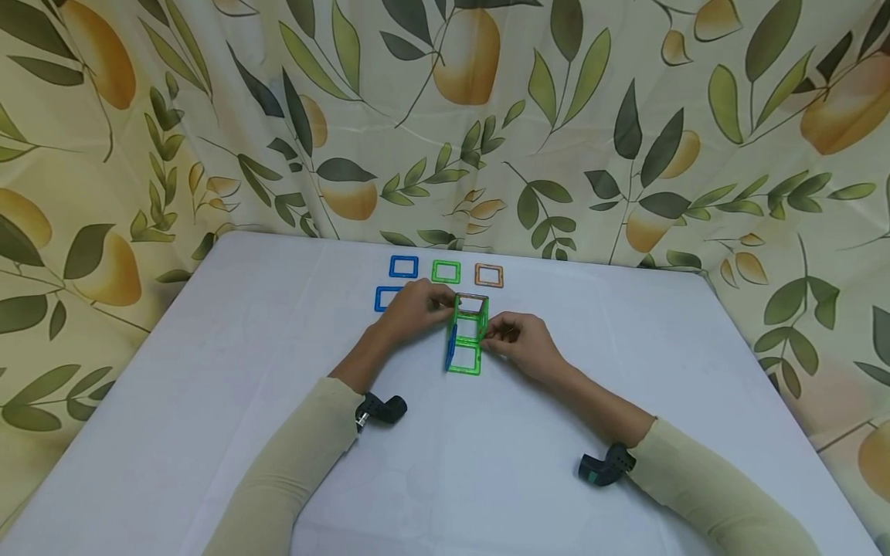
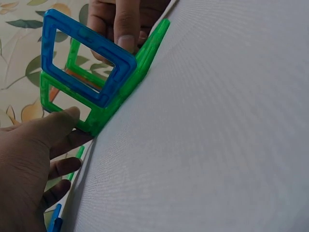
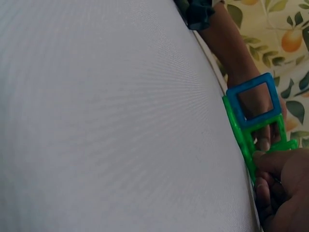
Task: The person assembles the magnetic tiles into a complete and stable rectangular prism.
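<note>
Square-framed magnetic tiles are joined into a small box-like structure [image 1: 463,342] on the white table. Its green tiles [image 2: 108,113] form the base and sides, an orange-brown edge [image 1: 472,295] shows at the far end, and a blue tile [image 3: 274,94] stands at its left. My left hand [image 1: 419,307] pinches the green side tile at the far left corner, its thumb [image 2: 60,121] over the frame. From the right, my right hand [image 1: 524,344] pinches the opposite green side between thumb [image 3: 273,159] and curled fingers.
Behind the structure lie three loose tiles in a row: blue [image 1: 403,257], green [image 1: 446,262] and orange [image 1: 489,266]. Another blue tile [image 1: 378,299] is partly hidden by my left hand. A leaf-and-fruit patterned cloth [image 1: 445,154] hangs at the table's [image 1: 208,371] far edge.
</note>
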{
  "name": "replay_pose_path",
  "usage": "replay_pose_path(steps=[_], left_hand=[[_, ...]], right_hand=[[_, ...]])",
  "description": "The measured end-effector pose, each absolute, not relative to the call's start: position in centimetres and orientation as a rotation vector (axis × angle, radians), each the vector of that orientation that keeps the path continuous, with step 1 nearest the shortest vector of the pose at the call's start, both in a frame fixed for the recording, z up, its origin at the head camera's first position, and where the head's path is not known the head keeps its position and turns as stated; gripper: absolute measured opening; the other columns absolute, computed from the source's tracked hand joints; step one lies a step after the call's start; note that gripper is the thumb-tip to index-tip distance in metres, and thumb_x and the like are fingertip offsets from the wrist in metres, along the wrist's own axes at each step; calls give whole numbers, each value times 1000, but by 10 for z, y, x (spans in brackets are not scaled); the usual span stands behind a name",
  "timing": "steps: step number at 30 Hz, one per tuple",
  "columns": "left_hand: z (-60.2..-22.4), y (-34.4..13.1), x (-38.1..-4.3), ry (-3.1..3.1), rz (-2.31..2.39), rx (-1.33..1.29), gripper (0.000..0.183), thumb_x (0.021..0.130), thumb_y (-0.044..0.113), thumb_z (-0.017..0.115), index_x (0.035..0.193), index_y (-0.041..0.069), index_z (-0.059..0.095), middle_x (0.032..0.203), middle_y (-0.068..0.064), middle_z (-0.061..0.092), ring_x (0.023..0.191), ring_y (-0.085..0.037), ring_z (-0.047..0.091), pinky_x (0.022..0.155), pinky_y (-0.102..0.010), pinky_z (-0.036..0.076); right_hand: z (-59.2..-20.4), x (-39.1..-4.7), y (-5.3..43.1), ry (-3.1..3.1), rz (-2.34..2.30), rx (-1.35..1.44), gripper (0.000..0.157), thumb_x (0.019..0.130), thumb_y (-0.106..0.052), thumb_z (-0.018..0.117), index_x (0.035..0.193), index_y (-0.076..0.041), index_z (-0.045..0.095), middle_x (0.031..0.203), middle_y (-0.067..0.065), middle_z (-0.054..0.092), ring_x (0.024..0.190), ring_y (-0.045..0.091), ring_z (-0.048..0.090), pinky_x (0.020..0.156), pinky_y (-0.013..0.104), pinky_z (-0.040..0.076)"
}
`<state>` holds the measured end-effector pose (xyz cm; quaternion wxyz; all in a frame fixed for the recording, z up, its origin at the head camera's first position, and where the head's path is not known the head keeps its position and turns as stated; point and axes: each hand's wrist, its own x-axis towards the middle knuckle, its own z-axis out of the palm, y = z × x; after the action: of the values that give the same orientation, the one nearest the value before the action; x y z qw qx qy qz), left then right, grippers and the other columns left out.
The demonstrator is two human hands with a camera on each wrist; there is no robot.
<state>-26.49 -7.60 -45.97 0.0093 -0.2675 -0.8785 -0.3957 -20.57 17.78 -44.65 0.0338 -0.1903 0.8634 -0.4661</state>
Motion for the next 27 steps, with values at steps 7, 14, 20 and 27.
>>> replay_pose_path(steps=[7,14,20,27], left_hand=[[-459,-76,-265,-2746,-1246,-824,20,98,18,76,117,16,80,106,9,76,96,-10,61,92,-32,48],[-458,-76,-265,-2746,-1236,-823,20,99,18,75,117,14,80,105,7,76,94,-11,62,89,-30,50],[-457,-76,-263,-2744,-1236,-802,19,99,18,75,117,14,80,105,7,75,94,-12,61,88,-31,50],[-458,-77,-262,-2727,-1253,-789,18,98,18,76,115,14,80,104,6,75,95,-14,61,88,-33,51]], right_hand=[[-448,-207,180,2641,-1443,-609,14,89,-2,83,100,-2,76,86,5,71,74,19,60,64,23,48],[-442,-213,185,2653,-1436,-537,13,93,3,71,102,-4,76,95,7,74,84,23,62,72,24,50],[-442,-225,192,2691,-1439,-445,13,94,1,70,104,-4,76,99,6,73,90,23,62,75,24,50],[-443,-239,198,2747,-1423,-413,14,94,2,70,105,-3,75,99,9,72,90,23,61,75,22,49]])
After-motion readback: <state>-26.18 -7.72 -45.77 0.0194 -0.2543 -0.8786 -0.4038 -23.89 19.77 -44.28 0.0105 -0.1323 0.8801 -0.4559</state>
